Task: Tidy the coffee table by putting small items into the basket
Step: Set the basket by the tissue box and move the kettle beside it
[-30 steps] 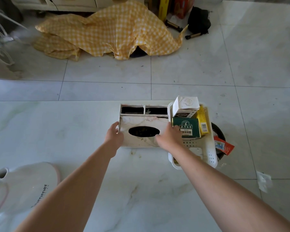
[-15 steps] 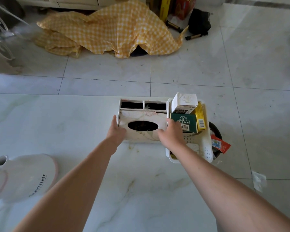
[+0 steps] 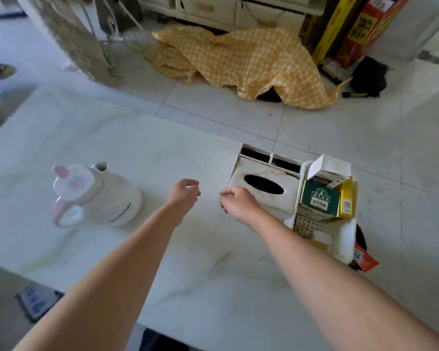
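Note:
A white perforated basket (image 3: 346,240) sits at the right edge of the marble coffee table (image 3: 137,153). It holds a green box (image 3: 318,197), a yellow box (image 3: 346,201) and a white carton (image 3: 328,171). Just left of it stands a white tissue box holder (image 3: 264,188) with an oval slot. My right hand (image 3: 237,202) hovers at the holder's near-left corner, fingers curled, holding nothing that I can see. My left hand (image 3: 184,192) floats over the bare tabletop left of it, fingers loosely apart and empty.
A white and pink kettle (image 3: 94,195) stands on the table's left part. A red packet (image 3: 365,259) and a dark round object (image 3: 361,240) lie beyond the basket's right side. On the floor behind are a yellow checked cloth (image 3: 251,62) and tall boxes (image 3: 360,26).
Both hands have come off the tissue box holder and drawn back to its left. The view has swung left, bringing the kettle fully into sight.

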